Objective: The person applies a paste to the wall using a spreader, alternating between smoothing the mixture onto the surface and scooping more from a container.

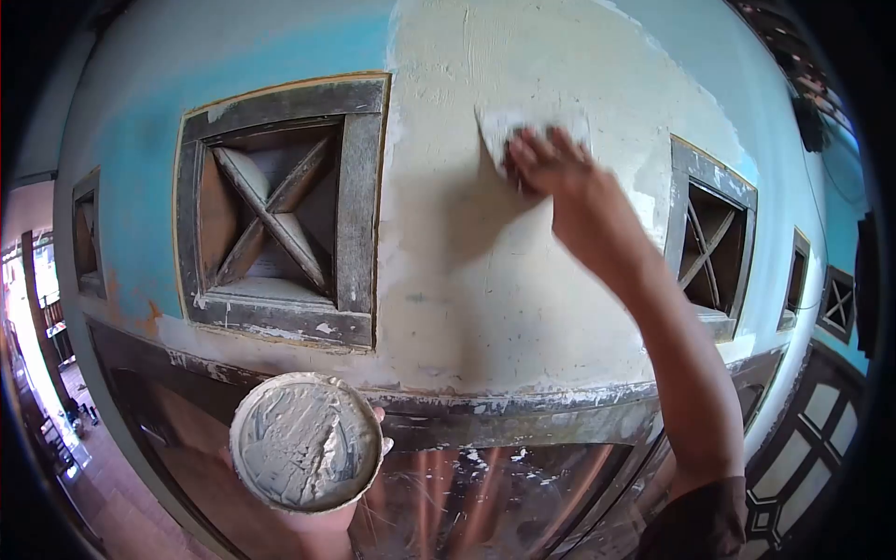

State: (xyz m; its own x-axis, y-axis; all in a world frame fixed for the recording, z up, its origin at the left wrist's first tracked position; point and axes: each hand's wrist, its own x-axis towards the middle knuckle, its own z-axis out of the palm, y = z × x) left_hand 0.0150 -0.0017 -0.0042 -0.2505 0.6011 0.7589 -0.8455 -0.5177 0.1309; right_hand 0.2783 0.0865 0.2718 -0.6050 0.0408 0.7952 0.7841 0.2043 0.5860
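My right hand [551, 163] is raised to the wall and grips a putty knife [504, 123] with a wide, pale blade. The blade lies against the cream-coated wall [439, 252] between two window vents; the hand is a little blurred, and the fingers cover the handle. Low on the left, my left hand [327, 527] holds up a round tub of putty [303, 443] from below and the side, with fingertips showing at its right rim. Grey-white putty, smeared and ridged, fills the tub's open top.
A wooden vent frame [359, 215] with crossed bars is set in the wall at left, another vent [707, 233] at right. Below runs a paint-spattered wooden ledge [523, 401] over dark glass [448, 504]. Turquoise paint [140, 168] surrounds the left frame. A tiled floor [121, 495] shows at far left.
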